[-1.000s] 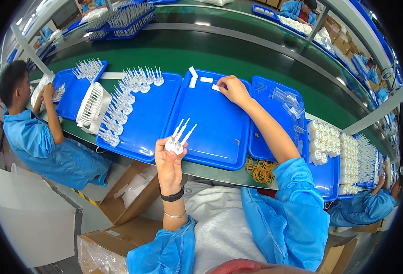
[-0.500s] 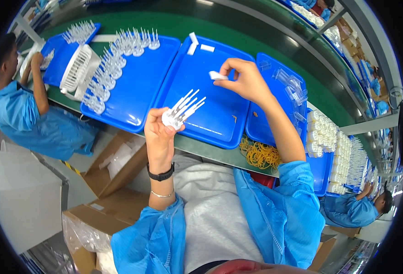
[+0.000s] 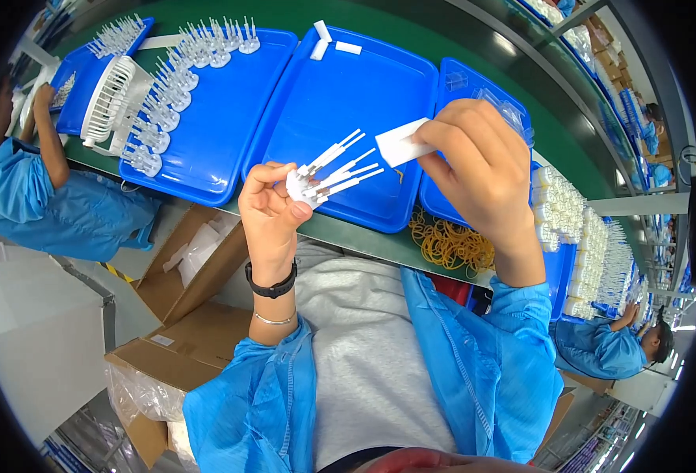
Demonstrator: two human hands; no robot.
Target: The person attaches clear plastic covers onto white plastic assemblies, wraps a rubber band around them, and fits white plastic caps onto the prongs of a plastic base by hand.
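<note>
My left hand [image 3: 269, 206] grips a round white base with several thin white prongs [image 3: 340, 169]; the fingers are closed round the base and the prongs fan out toward the upper right. Pinched between the thumb and fingers of my right hand [image 3: 478, 162] is a small white rectangular piece [image 3: 403, 143], close to the prong tips and apart from them. Both hands are raised over the near part of the middle blue tray [image 3: 340, 102]. Three similar white pieces [image 3: 348, 48] lie at that tray's far left corner.
To the left, a blue tray [image 3: 237, 118] carries rows of similar pronged pieces and a white rack [image 3: 111, 106]. Clear plastic parts lie in the right tray [image 3: 449, 118], above yellow rubber bands [image 3: 454, 243]. White stacks [image 3: 560, 205] stand farther right. Co-workers sit at both sides.
My right hand has come nearer with the white piece, which is now beside the prong tips. The pronged piece in my left hand has tilted rightward. The view has shifted slightly.
</note>
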